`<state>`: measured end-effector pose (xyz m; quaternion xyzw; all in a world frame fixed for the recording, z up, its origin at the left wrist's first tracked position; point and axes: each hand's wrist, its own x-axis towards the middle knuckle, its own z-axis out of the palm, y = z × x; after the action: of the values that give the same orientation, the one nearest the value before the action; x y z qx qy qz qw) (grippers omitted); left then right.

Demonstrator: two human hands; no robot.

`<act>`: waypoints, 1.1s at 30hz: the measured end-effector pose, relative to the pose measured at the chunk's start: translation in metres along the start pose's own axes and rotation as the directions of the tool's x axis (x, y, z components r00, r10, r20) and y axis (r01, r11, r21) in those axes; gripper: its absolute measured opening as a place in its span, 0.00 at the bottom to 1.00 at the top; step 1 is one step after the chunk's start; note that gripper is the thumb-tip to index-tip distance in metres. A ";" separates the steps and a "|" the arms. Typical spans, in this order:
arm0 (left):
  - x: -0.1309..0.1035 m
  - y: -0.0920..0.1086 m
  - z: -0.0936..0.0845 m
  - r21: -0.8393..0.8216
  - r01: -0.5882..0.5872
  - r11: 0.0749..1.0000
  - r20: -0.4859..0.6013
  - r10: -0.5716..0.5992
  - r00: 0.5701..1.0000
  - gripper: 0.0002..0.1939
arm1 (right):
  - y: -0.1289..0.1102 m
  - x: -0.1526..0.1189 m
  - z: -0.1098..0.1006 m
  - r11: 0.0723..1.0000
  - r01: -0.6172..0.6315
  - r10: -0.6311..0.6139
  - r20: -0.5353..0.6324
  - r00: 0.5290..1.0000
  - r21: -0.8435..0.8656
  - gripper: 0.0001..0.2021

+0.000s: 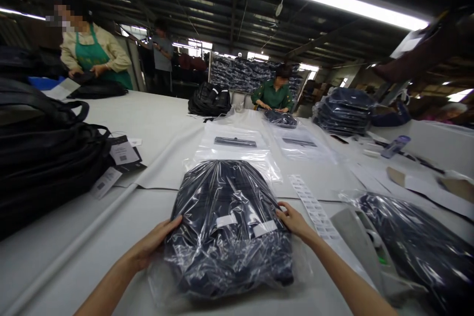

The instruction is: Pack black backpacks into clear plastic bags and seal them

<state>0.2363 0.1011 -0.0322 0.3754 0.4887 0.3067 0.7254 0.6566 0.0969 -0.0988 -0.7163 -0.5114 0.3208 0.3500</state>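
Note:
A dark backpack point(222, 197) in a clear plastic bag lies on the white table in front of me. My left hand point(153, 244) grips its left side, with the thumb on top and the other fingers mostly hidden. On the opposite side, my right hand point(292, 218) has its thumb and fingers closed on the edge of the wrapped backpack. Two pale labels point(264, 228) show through the shiny film. Loose plastic spreads out around the lower end of the backpack.
Black backpacks with hang tags point(124, 150) are piled at left. Flat plastic bags point(237, 143) lie ahead. At right are a label sheet point(311, 205), a grey device point(365, 242) and another wrapped backpack point(418, 237). Two co-workers point(276, 94) point(94, 52) handle bags across the table.

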 end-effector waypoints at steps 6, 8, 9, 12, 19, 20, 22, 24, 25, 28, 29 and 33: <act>0.001 0.006 -0.003 -0.065 0.040 0.997 0.085 -0.035 0.996 0.31 | 0.009 -0.014 -0.035 0.955 -0.212 0.195 0.101 0.976 0.206 0.33; 0.001 0.010 -0.003 -0.045 0.036 0.998 0.102 -0.032 0.994 0.32 | 0.014 -0.021 -0.043 0.925 -0.260 0.241 0.101 0.965 0.277 0.32; 0.001 0.012 -0.002 -0.019 0.027 0.999 0.101 -0.025 0.995 0.31 | 0.015 -0.024 -0.043 0.913 -0.266 0.241 0.117 0.963 0.310 0.31; 0.007 0.012 -0.001 0.019 0.004 1.000 0.114 -0.006 0.993 0.27 | 0.016 -0.028 -0.032 0.918 -0.173 0.111 0.189 0.976 0.357 0.28; 0.015 0.010 0.004 -0.179 0.013 0.984 0.030 -0.008 1.000 0.18 | 0.008 -0.029 -0.010 0.888 -0.136 0.048 0.207 0.977 0.439 0.23; 0.011 0.018 0.006 -0.174 -0.026 0.984 -0.003 0.026 1.000 0.18 | 0.005 -0.031 -0.007 0.873 -0.150 0.052 0.218 0.975 0.463 0.22; -0.003 0.044 0.010 -0.115 -0.106 0.988 -0.067 0.098 0.993 0.18 | -0.002 -0.040 0.004 0.842 -0.170 0.049 0.241 0.969 0.512 0.21; -0.025 0.078 0.014 -0.024 -0.184 0.983 -0.107 0.180 0.978 0.19 | -0.013 -0.049 0.021 0.815 -0.171 0.024 0.263 0.965 0.554 0.20; -0.038 0.094 0.016 0.021 -0.217 0.976 -0.115 0.218 0.969 0.21 | -0.020 -0.053 0.031 0.796 -0.174 0.010 0.275 0.962 0.580 0.20; -0.082 0.129 0.015 0.142 -0.310 0.940 -0.110 0.326 0.939 0.25 | -0.043 -0.067 0.066 0.703 -0.218 -0.020 0.326 0.945 0.676 0.21; -0.097 0.137 0.012 0.183 -0.333 0.925 -0.114 0.356 0.927 0.25 | -0.051 -0.072 0.078 0.666 -0.244 -0.025 0.349 0.937 0.705 0.21; -0.157 0.169 0.003 0.357 -0.353 0.865 -0.230 0.447 0.864 0.25 | -0.090 -0.100 0.139 0.566 -0.347 -0.058 0.456 0.888 0.748 0.21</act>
<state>0.1731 0.0622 0.1866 0.5242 0.5460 0.4277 0.4941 0.4699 0.0460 -0.0907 -0.4256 -0.3081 0.6969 0.4881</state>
